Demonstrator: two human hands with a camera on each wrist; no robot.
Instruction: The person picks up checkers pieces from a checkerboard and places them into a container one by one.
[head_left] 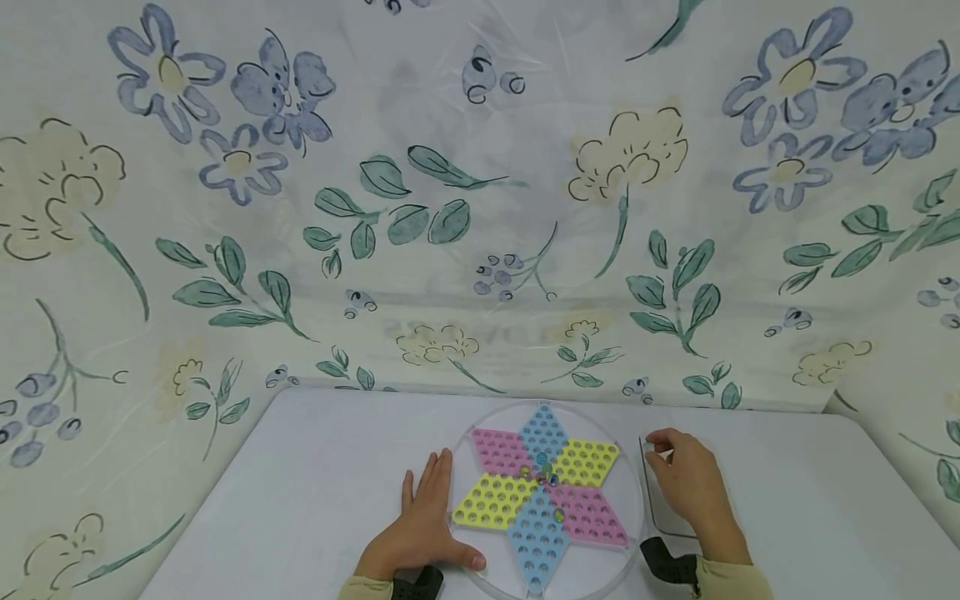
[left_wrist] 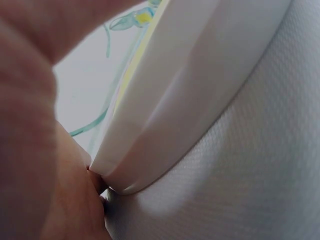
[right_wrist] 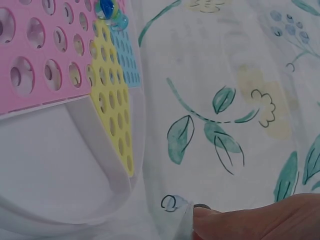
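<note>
A round clear game board with a six-pointed star of pink, blue and yellow holed panels lies on the white table. A few glass marbles sit at its centre and one more marble lies nearer me. My left hand lies flat on the table left of the board, thumb against the rim. My right hand is on the board's right side, its curled fingers pinching the far corner of a clear plastic piece. The right wrist view shows a fingertip at that clear edge.
A floral cloth hangs as a backdrop right behind the table's far edge and wraps both sides. Bare tabletop stretches left of my left hand and right of my right hand. The board sits close to the near edge.
</note>
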